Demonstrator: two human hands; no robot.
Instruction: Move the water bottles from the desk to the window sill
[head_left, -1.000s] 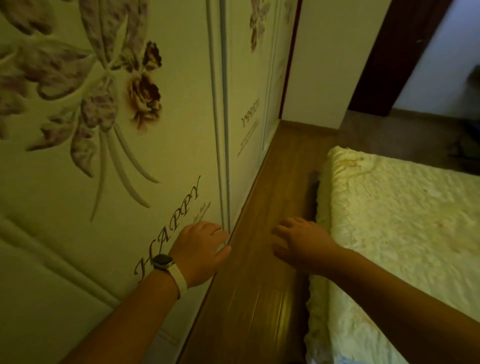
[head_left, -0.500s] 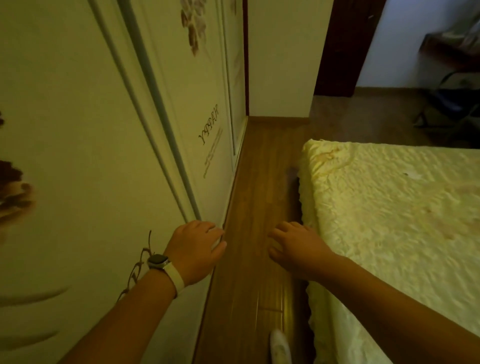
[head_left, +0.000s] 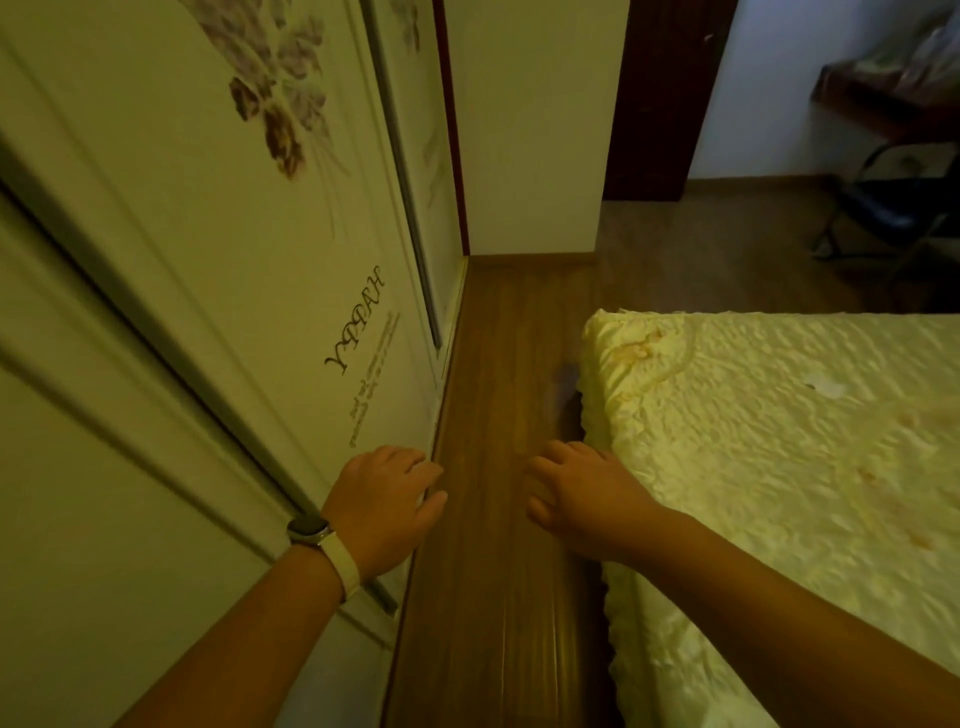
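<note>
Floorboards (head_left: 498, 519) run between the wardrobe (head_left: 208, 312) and the bed (head_left: 779, 467). My left hand (head_left: 382, 501) hangs beside the wardrobe's foot, fingers loosely spread, its grip holding nothing; a watch (head_left: 306, 530) rides that wrist. My right hand (head_left: 584, 496) floats at the bed's edge, equally slack. Water bottles lie outside my view.
</note>
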